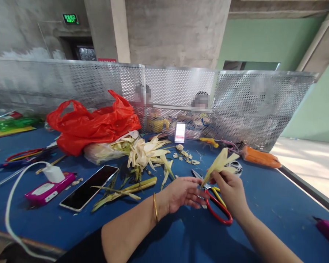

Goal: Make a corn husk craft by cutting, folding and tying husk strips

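My right hand (230, 190) pinches a pale yellow-green piece of corn husk (219, 162) between thumb and fingers, its leaves fanned upward. My left hand (185, 194), with a gold bangle at the wrist, is beside the husk's lower tip, fingers stretched and apart; whether they touch it I cannot tell. Below both hands lie red-handled scissors (218, 211), their blades pointing away and partly covered by the husk. A yellow-handled tool (220, 197) rests by them, mostly hidden. Left of my hands sits a heap of cream husks (146, 150), with green husk strips (137, 187) in front.
On the blue table (263, 219) are a black phone (90, 188), a magenta device (49, 188) with a white plug, a red plastic bag (95, 122) and an orange package (260, 157). A perforated metal screen (178, 84) stands behind; people sit beyond it.
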A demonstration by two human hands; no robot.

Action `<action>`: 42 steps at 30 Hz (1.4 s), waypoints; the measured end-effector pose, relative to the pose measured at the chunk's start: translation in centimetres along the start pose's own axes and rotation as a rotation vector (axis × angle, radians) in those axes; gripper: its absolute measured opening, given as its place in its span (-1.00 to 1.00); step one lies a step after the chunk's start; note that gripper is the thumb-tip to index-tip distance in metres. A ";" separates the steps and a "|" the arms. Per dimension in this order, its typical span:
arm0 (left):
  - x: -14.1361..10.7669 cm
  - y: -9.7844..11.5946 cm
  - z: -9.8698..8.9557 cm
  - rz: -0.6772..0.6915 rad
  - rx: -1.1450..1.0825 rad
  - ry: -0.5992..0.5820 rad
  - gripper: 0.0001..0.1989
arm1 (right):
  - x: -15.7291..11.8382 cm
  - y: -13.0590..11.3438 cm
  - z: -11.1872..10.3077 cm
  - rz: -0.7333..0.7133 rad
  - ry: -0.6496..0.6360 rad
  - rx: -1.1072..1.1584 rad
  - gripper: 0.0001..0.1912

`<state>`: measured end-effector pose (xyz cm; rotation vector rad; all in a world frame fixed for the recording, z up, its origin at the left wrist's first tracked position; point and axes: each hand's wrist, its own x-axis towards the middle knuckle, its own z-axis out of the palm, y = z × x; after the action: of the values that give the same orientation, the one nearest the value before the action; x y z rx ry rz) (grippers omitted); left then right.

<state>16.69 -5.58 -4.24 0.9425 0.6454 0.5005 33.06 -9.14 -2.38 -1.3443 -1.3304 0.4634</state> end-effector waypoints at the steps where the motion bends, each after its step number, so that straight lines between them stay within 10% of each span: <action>1: 0.0 -0.1 0.0 -0.012 0.024 -0.044 -0.64 | 0.0 -0.1 0.1 0.033 -0.030 0.036 -0.63; 11: -0.1 -1.2 0.5 0.009 0.153 0.030 -0.66 | -0.2 0.7 0.6 0.066 -0.163 0.101 -0.60; 24: 0.5 -0.3 -0.4 0.016 -0.095 0.127 -0.69 | 0.4 1.4 0.6 0.359 -0.032 0.424 -0.64; 28: 0.6 0.2 -0.5 0.050 -0.180 0.287 -0.77 | 0.2 1.5 0.5 0.206 -0.175 0.296 -0.64; 36: 0.7 1.5 -1.6 0.010 -0.405 0.327 -0.75 | -1.5 0.0 0.3 -0.730 -0.727 -0.505 -0.68; 42: 0.1 1.0 -0.4 0.126 -0.085 0.239 -0.78 | -0.9 0.1 0.2 -0.365 -0.356 -0.206 -0.77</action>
<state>16.29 -4.77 -3.56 0.8531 0.7762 0.7549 32.69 -9.86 -2.91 -1.1793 -1.9190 0.3288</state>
